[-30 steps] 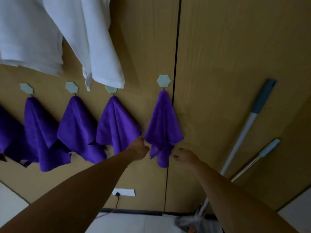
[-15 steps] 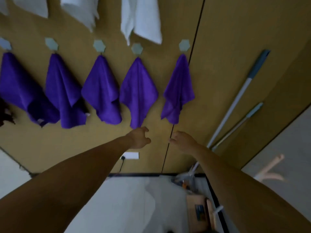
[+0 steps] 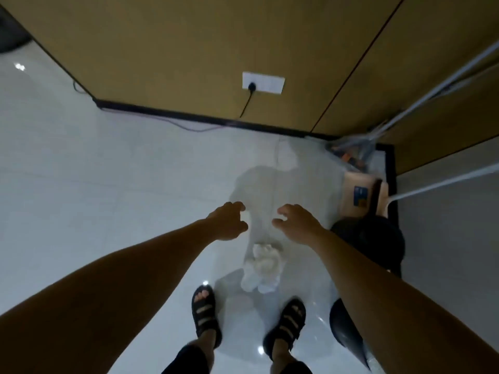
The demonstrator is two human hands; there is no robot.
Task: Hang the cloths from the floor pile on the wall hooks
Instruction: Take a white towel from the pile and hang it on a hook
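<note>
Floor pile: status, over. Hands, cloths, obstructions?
Left hand open, empty. Right hand open, empty. White cloth pile on the floor, untouched. Nothing between hands and pile.

no readable text, label too blurred

Two hands are in view, the left hand (image 3: 229, 221) and the right hand (image 3: 295, 224), on two bare forearms. Two feet stand below them, each in a black sandal: the left sandal (image 3: 205, 311) and the right sandal (image 3: 290, 321). One pile of white cloths (image 3: 263, 265) lies on the floor (image 3: 108, 184); how many cloths it holds cannot be told. The wall (image 3: 189, 36) carries one white socket plate (image 3: 263, 82) with one black plug (image 3: 252, 86) and one cable. Three pale poles show at the right: two as the upper poles (image 3: 464, 70) and one lower pole (image 3: 442, 181). There is one cardboard box (image 3: 357, 194). Two dark rounded shapes, one upper dark shape (image 3: 378, 238) and one lower dark shape (image 3: 345, 327), are too dim to name.
</note>
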